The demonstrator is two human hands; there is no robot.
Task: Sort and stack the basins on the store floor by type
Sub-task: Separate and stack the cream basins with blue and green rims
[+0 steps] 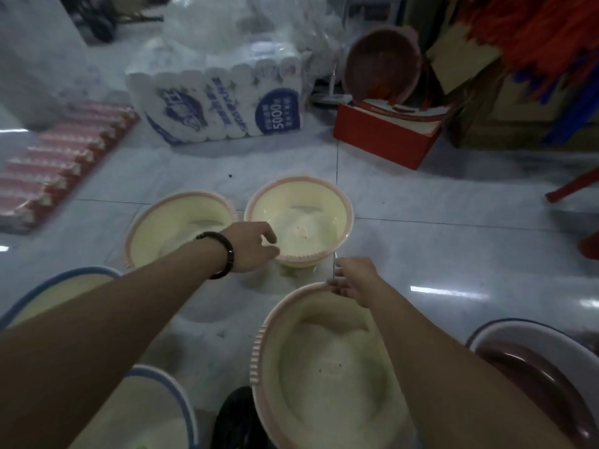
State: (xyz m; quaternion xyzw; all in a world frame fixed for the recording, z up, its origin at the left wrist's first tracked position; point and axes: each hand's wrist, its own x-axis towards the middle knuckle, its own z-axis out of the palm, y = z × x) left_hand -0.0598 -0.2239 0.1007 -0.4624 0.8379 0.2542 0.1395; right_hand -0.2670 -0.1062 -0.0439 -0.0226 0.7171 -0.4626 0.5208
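- The left hand (256,246), with a dark bracelet (223,254) at its wrist, is seen at centre frame, its fingers curled over the near-left rim of the middle basin (311,218). The rim appears to be gripped between fingers and thumb, though the spot is blurred.
- The middle basin, cream with a pink rim, is set on the tiled floor (453,254) just above centre.
- The right hand (353,280) is placed right of centre, and the far rim of the near basin (324,377) is pinched by its curled fingers.
- The near basin, also cream and pink-rimmed, fills the lower middle of the frame and is partly crossed by the right forearm.
- A left basin (175,228) of the same kind is found just beside the middle basin, on its left.
- A blue-rimmed basin (64,290) is seen at the left edge, and a second blue-rimmed basin (152,416) at the lower left, both partly covered by the left arm.
- A dark-rimmed basin (534,367) with a brown inside is cut off at the lower right.
- A tissue pack (220,102) is stood at upper centre, pink packs (58,163) are laid at the left, and a red box (389,131) is set under a brown basket (382,63) at the upper right.
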